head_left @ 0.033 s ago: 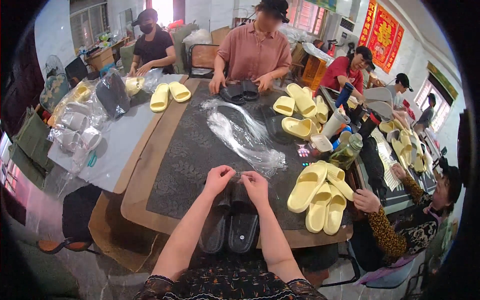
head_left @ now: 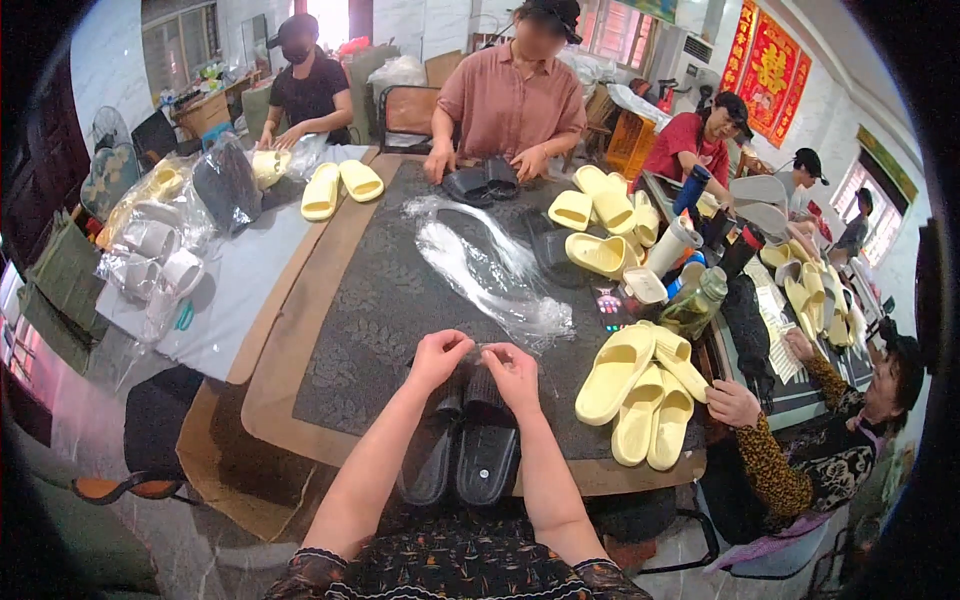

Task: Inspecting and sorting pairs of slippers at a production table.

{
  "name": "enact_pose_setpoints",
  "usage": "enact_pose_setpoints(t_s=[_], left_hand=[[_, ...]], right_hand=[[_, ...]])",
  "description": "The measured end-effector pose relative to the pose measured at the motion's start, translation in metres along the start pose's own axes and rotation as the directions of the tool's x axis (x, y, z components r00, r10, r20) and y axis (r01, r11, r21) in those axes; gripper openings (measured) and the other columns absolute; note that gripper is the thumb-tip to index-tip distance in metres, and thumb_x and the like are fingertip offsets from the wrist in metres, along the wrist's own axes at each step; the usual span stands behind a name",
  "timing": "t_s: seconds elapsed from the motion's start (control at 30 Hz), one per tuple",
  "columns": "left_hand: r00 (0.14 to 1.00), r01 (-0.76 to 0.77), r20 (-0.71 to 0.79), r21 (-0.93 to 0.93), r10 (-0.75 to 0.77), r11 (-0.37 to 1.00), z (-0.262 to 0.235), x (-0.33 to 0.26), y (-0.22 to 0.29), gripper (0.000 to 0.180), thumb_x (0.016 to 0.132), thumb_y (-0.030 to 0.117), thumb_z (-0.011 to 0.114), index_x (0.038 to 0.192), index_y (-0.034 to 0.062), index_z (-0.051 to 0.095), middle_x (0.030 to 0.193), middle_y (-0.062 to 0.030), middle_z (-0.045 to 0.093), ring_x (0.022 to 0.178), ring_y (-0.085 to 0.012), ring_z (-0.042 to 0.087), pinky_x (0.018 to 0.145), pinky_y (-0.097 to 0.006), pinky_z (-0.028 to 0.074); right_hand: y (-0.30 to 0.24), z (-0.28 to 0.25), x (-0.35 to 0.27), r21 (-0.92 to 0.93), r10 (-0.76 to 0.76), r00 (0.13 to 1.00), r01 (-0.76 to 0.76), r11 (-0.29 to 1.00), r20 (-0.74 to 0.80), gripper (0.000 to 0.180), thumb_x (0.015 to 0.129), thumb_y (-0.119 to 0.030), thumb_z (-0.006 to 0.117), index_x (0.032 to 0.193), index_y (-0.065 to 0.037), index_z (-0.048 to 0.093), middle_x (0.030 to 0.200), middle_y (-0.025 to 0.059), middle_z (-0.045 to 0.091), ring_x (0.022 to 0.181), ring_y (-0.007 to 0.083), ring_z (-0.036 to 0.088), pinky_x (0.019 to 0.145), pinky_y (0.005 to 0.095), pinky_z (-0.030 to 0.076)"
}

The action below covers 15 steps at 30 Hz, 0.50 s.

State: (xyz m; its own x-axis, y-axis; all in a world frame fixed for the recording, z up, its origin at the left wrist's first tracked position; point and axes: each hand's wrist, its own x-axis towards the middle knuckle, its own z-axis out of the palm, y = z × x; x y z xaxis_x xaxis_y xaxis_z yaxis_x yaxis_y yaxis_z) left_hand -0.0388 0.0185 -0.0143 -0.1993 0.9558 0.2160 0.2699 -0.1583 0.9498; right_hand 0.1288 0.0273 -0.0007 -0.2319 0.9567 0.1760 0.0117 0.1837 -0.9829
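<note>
Left hand (head_left: 437, 355) and right hand (head_left: 512, 367), fingers curled closed, pinching the clear plastic bag (head_left: 478, 352) over the toe ends of a pair of black slippers (head_left: 462, 445) lying just below the fingers at the desk (head_left: 330, 330) edge. Right of the fingers, pale yellow slippers (head_left: 640, 395); beyond, crumpled clear bags (head_left: 490, 265).

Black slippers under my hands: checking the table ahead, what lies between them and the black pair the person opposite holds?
In the head view, crumpled clear plastic bags lie on the dark mat.

Dark patterned table (head_left: 390, 300): yellow slippers (head_left: 640, 395), clear bags (head_left: 490, 265), black slippers (head_left: 462, 450).
</note>
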Motion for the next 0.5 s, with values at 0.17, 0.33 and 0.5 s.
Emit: enact_pose_setpoints(t_s=[0.17, 0.33, 0.5], left_hand=[[0.997, 0.005, 0.078, 0.05, -0.008, 0.999, -0.005, -0.007, 0.019, 0.021, 0.081, 0.021, 0.067, 0.088, 0.001, 0.067, 0.072, -0.0036, 0.065, 0.067, -0.0088, 0.058, 0.063, -0.026, 0.047], [0.992, -0.027, 0.124, -0.012, 0.028, 1.0, -0.002, -0.006, 0.023, 0.02, 0.081, 0.02, 0.067, 0.09, 0.0014, 0.067, 0.075, -0.0038, 0.067, 0.07, -0.0093, 0.06, 0.065, -0.026, 0.048], [0.993, -0.034, 0.109, -0.014, 0.036, 0.999, 0.0, -0.008, 0.022, 0.015, 0.082, 0.015, 0.066, 0.089, 0.0017, 0.067, 0.076, -0.0006, 0.064, 0.069, -0.0066, 0.055, 0.065, -0.024, 0.046]], right_hand=[[-0.014, 0.001, -0.005, -0.121, 0.021, 1.0, -0.021, 0.992, -0.003, 0.017, 0.082, -0.012, 0.067, 0.094, 0.001, 0.067, 0.084, 0.0024, 0.067, 0.074, 0.007, 0.058, 0.067, 0.0213, 0.046], [0.003, -0.002, -0.003, 0.066, -0.007, 0.993, 0.015, 0.998, -0.121, 0.018, 0.082, -0.011, 0.067, 0.095, 0.002, 0.066, 0.087, 0.0025, 0.067, 0.076, 0.0069, 0.058, 0.068, 0.021, 0.046], [0.002, -0.002, -0.004, 0.119, -0.05, 0.998, 0.056, 0.991, -0.049, 0.018, 0.084, -0.011, 0.065, 0.097, 0.001, 0.066, 0.089, 0.004, 0.067, 0.076, 0.0073, 0.058, 0.067, 0.0211, 0.045]])
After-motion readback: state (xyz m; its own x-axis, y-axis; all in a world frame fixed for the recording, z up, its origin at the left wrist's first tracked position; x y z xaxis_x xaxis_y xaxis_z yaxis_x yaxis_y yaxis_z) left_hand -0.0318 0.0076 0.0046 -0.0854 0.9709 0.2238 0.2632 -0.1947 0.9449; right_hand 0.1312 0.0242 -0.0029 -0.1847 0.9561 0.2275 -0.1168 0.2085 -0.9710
